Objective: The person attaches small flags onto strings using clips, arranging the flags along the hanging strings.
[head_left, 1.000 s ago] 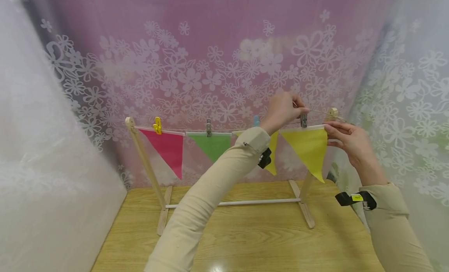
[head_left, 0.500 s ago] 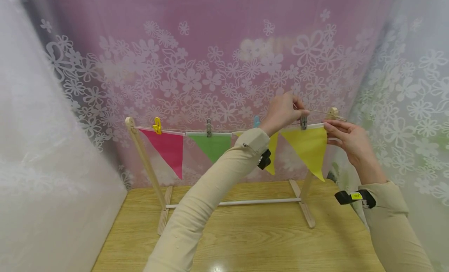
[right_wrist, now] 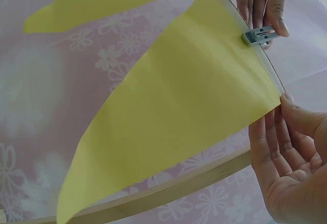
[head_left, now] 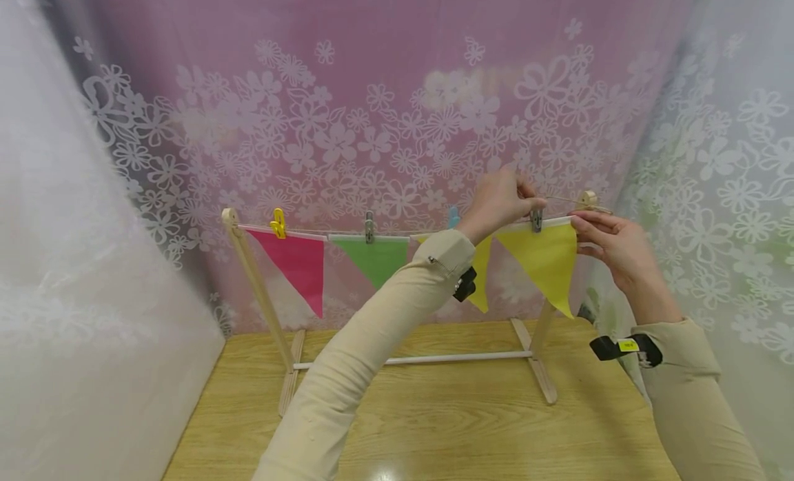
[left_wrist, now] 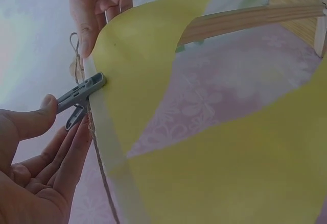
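In the head view a yellow triangular pennant (head_left: 540, 253) hangs at the right end of the string (head_left: 561, 200), its white top edge along the line. A grey clothespin (left_wrist: 82, 99) bites that edge and the string. My left hand (head_left: 504, 200) holds the clothespin by its handles, thumb on one handle and fingers behind, as the left wrist view shows. With thumb and fingers, my right hand (head_left: 617, 250) pinches the pennant's upper right corner. The right wrist view has this corner between the thumb and fingers (right_wrist: 273, 142), other fingers behind the cloth.
Left along the string hang a red pennant (head_left: 298, 264) with a yellow clothespin (head_left: 278, 223), a green pennant (head_left: 375, 253) with a grey clip (head_left: 369, 227), and another yellow pennant (head_left: 481, 281), partly behind my left arm. A wooden stand (head_left: 263, 295) on the table (head_left: 465, 426) carries the string.
Both hands keep their holds. The right hand has shifted very slightly left with the pennant corner, and the clothespin has dipped a little toward the pennant's top edge.
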A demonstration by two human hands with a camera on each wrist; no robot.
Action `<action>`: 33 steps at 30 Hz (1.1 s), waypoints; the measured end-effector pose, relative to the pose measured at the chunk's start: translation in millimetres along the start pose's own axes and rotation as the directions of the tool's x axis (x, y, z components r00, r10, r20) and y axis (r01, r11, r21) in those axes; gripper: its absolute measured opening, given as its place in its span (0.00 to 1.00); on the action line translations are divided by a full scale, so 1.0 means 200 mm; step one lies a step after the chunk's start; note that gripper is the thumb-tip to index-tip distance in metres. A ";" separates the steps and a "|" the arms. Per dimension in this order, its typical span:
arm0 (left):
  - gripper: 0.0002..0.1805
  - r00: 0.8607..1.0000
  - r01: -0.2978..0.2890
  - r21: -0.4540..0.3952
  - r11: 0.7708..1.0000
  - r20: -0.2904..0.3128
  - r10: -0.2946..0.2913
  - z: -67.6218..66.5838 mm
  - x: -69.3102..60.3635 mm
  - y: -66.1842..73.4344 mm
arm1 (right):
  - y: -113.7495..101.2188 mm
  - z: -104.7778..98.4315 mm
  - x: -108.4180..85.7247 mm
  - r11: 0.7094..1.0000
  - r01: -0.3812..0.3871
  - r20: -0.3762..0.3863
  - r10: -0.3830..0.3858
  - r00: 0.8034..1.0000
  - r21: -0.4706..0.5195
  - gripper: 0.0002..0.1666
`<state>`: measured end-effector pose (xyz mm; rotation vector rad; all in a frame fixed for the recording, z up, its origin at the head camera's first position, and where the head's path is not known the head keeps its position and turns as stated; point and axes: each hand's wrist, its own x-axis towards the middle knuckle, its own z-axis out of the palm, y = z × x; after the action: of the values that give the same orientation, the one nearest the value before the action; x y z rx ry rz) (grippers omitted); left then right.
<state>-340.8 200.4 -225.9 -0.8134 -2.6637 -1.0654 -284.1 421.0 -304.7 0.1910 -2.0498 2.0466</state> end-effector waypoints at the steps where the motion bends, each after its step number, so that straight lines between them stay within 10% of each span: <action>1: 0.10 1.000 -0.001 -0.002 1.000 0.004 0.001 0.00 0.00 0.00 | 0.00 0.00 0.00 1.000 -0.002 -0.002 0.002 1.000 -0.003 0.13; 10: 0.14 0.999 -0.025 -0.007 1.000 0.048 0.025 0.00 0.01 -0.03 | 0.01 0.00 0.02 0.997 -0.003 -0.022 0.001 1.000 -0.078 0.15; 33: 0.24 0.996 -0.045 -0.006 0.999 0.075 0.046 -0.03 -0.03 -0.03 | 0.08 -0.05 -0.03 0.992 0.089 -0.054 -0.084 0.995 0.092 0.12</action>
<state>-340.2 190.5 -227.8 -0.9280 -2.6905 -1.0504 -281.6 430.4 -320.9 0.2383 -1.8835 2.0752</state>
